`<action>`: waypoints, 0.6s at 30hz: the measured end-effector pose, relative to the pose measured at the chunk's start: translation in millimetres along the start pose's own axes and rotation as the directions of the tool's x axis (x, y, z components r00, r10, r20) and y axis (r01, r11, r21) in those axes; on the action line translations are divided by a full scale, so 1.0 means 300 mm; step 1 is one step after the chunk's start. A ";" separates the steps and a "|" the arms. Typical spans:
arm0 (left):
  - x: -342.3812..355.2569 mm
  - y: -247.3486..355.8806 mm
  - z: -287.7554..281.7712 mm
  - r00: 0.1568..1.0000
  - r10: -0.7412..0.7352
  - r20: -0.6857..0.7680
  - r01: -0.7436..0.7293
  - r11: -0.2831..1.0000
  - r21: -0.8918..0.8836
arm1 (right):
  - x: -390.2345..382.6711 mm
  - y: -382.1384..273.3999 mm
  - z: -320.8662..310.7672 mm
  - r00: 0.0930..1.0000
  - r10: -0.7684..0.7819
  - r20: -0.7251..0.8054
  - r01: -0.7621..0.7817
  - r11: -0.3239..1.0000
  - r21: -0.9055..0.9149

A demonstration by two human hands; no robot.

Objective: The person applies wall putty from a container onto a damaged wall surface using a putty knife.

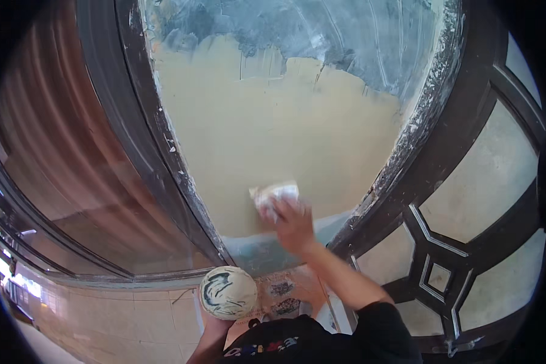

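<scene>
My right hand [292,223], slightly blurred, grips a putty-smeared flat spreader [274,191] against the wall panel [285,139]. Smooth cream paste covers most of the panel's middle; the upper part shows rough blue-grey, and a greenish band runs along the bottom. My left hand [214,324] holds a round container [227,291] at lower centre, heaped with cream paste streaked dark; most of that hand's fingers are hidden under it.
Dark, paint-chipped frames [173,142] border the panel. At left is a glazed panel [60,139] with reddish-brown drapery showing; at right, a dark lattice [464,249] with pale panes. Below are a tiled floor [127,312] and a dusty, speckled sheet [279,288] near my body.
</scene>
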State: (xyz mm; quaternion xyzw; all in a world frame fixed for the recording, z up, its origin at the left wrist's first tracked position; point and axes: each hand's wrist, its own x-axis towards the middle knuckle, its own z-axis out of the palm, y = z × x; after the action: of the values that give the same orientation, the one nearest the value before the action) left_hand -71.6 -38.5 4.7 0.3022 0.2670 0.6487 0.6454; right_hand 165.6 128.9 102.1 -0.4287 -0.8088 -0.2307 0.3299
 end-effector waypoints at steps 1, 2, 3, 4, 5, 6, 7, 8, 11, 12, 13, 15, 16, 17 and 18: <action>0.003 0.019 0.020 1.000 0.001 -0.008 -0.001 1.000 -0.002 | 0.154 0.024 -0.093 0.989 -0.039 -0.145 0.039 0.999 -0.001; 0.016 0.058 0.075 0.978 0.171 0.116 -0.205 0.873 0.443 | 0.263 0.068 -0.169 0.979 -0.087 -0.186 0.067 0.992 -0.107; 0.024 0.079 0.109 0.919 0.261 0.295 -0.391 0.520 0.759 | 0.382 0.085 -0.248 0.957 -0.082 -0.276 0.052 0.992 -0.115; 0.026 0.068 0.121 0.930 0.271 0.247 -0.365 0.735 0.572 | 0.487 0.093 -0.327 0.927 -0.079 -0.368 0.036 0.992 -0.121; 0.028 0.062 0.120 0.931 0.272 0.242 -0.364 0.736 0.572 | 0.574 0.103 -0.381 0.915 -0.081 -0.395 0.021 0.988 -0.154; 0.038 0.059 0.119 0.990 0.117 0.079 -0.132 0.961 0.241 | 0.629 0.108 -0.406 0.900 -0.087 -0.427 0.007 0.982 -0.187; 0.048 0.055 0.114 0.995 -0.096 -0.011 0.093 0.983 -0.160 | 0.631 0.104 -0.385 0.898 -0.091 -0.429 0.013 0.983 -0.183; 0.055 0.032 0.084 0.996 -0.088 -0.016 0.084 0.983 -0.160 | 0.618 0.100 -0.340 0.921 -0.041 -0.386 -0.029 0.985 -0.173; 0.045 -0.006 -0.024 0.994 -0.074 -0.076 0.072 0.997 -0.036 | 0.374 0.019 -0.060 0.971 0.071 -0.227 -0.122 0.969 -0.216; 0.046 -0.003 -0.026 0.997 0.071 -0.021 -0.060 0.946 0.318 | 0.220 0.009 0.082 0.964 0.027 -0.263 -0.078 0.979 -0.187; 0.054 -0.003 -0.008 0.979 0.181 0.094 -0.200 0.764 0.614 | 0.037 0.017 0.223 0.956 0.043 -0.292 -0.092 0.983 -0.159; 0.050 0.050 0.035 0.958 0.211 0.196 -0.280 0.525 0.803 | -0.234 -0.092 0.289 0.986 0.122 0.117 -0.118 0.992 -0.041; 0.038 0.028 -0.003 0.971 0.216 0.098 -0.225 0.705 0.672 | -0.332 -0.126 0.283 0.963 0.084 0.255 -0.072 0.996 -0.058; 0.035 0.019 -0.026 0.980 0.198 0.006 -0.174 0.848 0.500 | -0.388 -0.136 0.285 0.921 0.051 0.386 -0.025 0.997 -0.072; 0.039 0.027 -0.024 0.979 0.201 0.007 -0.178 0.847 0.501 | -0.392 -0.135 0.277 0.923 0.049 0.383 -0.024 0.997 -0.071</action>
State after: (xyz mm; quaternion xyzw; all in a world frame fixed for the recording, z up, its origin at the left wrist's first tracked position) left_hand -82.2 -26.6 6.4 0.4687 0.4091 0.6248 0.4719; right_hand 152.2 98.4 -43.7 -0.4911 -0.8417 -0.1621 0.1552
